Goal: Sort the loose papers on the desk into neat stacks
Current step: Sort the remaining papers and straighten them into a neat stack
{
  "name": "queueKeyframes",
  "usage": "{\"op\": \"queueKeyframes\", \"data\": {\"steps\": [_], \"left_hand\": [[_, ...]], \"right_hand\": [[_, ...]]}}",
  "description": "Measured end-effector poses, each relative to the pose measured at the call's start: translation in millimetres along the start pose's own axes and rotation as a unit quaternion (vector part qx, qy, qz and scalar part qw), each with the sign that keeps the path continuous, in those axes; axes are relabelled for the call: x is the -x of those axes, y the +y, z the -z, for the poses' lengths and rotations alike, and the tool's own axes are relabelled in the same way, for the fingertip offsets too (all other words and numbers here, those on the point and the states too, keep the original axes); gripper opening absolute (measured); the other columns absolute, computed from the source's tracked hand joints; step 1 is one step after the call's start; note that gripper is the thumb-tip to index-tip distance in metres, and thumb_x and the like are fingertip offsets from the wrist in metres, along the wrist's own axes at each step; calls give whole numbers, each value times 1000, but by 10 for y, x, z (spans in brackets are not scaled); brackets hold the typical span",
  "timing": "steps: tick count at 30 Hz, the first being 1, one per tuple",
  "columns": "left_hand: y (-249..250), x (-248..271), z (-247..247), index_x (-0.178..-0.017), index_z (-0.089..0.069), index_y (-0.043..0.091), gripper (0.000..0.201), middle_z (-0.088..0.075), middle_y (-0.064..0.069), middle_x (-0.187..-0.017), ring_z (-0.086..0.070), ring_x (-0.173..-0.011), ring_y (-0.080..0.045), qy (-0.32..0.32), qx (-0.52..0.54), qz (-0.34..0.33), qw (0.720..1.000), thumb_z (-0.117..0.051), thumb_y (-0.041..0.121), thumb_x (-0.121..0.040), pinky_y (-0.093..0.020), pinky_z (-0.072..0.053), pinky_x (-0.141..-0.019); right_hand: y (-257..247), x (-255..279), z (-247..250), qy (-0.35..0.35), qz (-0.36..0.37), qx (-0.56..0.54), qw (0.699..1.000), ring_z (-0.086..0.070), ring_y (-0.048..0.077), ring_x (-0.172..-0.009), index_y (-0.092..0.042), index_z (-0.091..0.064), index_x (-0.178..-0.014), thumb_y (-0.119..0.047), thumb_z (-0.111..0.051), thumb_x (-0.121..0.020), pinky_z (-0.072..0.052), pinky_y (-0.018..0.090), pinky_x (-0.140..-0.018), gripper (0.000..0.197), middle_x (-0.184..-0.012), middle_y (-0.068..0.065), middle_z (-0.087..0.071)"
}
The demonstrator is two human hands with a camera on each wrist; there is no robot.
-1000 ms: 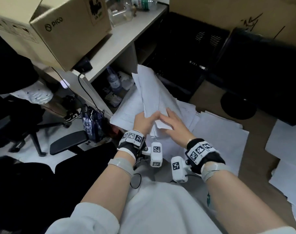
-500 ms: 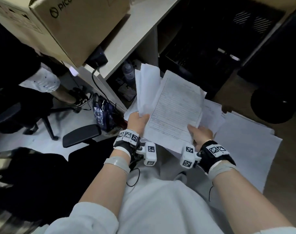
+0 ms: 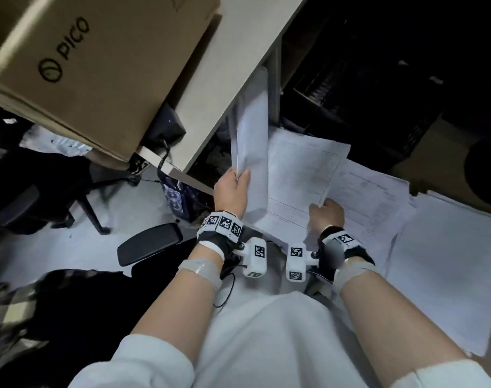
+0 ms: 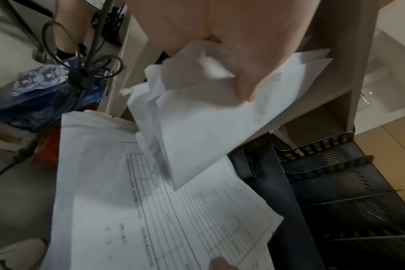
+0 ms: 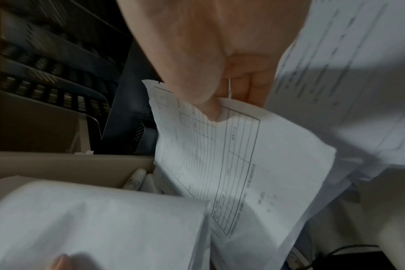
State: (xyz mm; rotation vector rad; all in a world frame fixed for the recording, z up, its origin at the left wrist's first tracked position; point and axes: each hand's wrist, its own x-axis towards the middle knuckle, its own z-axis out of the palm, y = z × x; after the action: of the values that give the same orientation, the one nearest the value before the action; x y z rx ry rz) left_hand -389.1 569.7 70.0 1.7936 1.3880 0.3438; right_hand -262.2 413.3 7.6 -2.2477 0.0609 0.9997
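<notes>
My left hand grips a bundle of white sheets by its lower edge and holds it nearly upright; the left wrist view shows my thumb pressed on that bundle. My right hand pinches a printed form with ruled lines at its right edge; the form is caught between thumb and fingers in the right wrist view. Under the form more printed and blank papers lie spread on the wooden desk.
A white shelf board carries a cardboard box marked PICO at the upper left. Black mesh paper trays stand behind the papers. A wide blank sheet pile lies at the right. A black office chair stands at the left.
The hands have drawn apart: my left hand has tilted its bundle up and leftwards, my right hand has pulled the ruled form away to the right. The head view has swung lower and closer.
</notes>
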Motion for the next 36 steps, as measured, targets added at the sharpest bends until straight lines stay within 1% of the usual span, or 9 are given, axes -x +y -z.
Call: {"op": "queueKeyframes", "data": {"steps": [5,10,15,18,22,26,29,32,36], "left_hand": [[-97,-195,-16,-62,-51,16,36,-53,8,-59,-47,-55,-3,-50,90,73,992,-64,25,-94,-22,-40,-56],[-46,-170,-235,-69,-56,0,66,-57,-9,-66,-50,-65,-14,-126,107,77,983,-55,66,-82,-34,-45,-65],[271,158,-436,-97,-69,8,67,-73,-12,-93,-69,-89,-27,-208,147,87,963,-42,69,-92,-45,-55,-90],[380,352,-536,-99,-70,17,66,-73,-6,-100,-68,-98,-26,-208,142,74,965,-41,75,-87,-51,-53,-93],[582,754,-670,-85,-65,17,47,-69,-5,-94,-65,-91,-21,-211,129,52,968,-49,60,-95,-44,-52,-93],[639,1163,-902,-73,-58,22,46,-61,0,-82,-58,-82,-21,-215,109,26,970,-45,59,-98,-37,-48,-79],[647,1466,-1083,-97,-70,21,56,-68,-1,-105,-65,-99,-20,-247,127,18,960,-43,69,-92,-40,-50,-96],[735,1763,-1230,-120,-64,21,55,-60,-3,-132,-58,-120,-19,-267,141,14,953,-47,65,-93,-41,-44,-107],[749,1914,-1427,-116,-68,20,70,-62,-5,-131,-60,-121,-19,-269,142,-3,953,-60,77,-77,-45,-44,-109]], "right_hand": [[-198,-90,-244,-60,-26,-57,996,-66,27,-97,-6,-62,-112,-25,-61,-83,-54,36,-88,35,-112,8,-69],[-400,45,48,-71,87,-138,984,-48,11,-122,-24,-40,-148,-26,-70,-89,-43,20,-92,66,-144,-5,-45],[-435,274,475,-194,174,-122,958,-55,-4,-118,-34,-41,-147,-34,-80,-81,-46,19,-97,76,-136,-22,-53],[-334,421,692,-216,194,-114,950,-56,-13,-105,-43,-39,-133,-31,-82,-79,-44,8,-84,70,-120,-30,-55],[-36,534,911,-185,201,-107,956,-60,-5,-102,-32,-44,-130,-23,-82,-78,-47,14,-84,66,-116,-21,-60],[335,650,1223,-127,162,-189,960,-61,10,-114,-16,-48,-140,-5,-59,-89,-50,19,-89,54,-130,-2,-61],[590,765,1486,-140,151,-232,951,-66,9,-108,-24,-56,-129,-20,-64,-93,-53,23,-90,37,-124,-4,-67],[787,898,1680,-145,166,-194,956,-66,7,-105,-30,-54,-128,-42,-76,-82,-53,26,-90,52,-119,-11,-66],[1038,933,1847,-73,152,-143,975,-63,16,-96,-17,-51,-127,-10,-71,-82,-53,31,-86,50,-111,0,-63]]}}
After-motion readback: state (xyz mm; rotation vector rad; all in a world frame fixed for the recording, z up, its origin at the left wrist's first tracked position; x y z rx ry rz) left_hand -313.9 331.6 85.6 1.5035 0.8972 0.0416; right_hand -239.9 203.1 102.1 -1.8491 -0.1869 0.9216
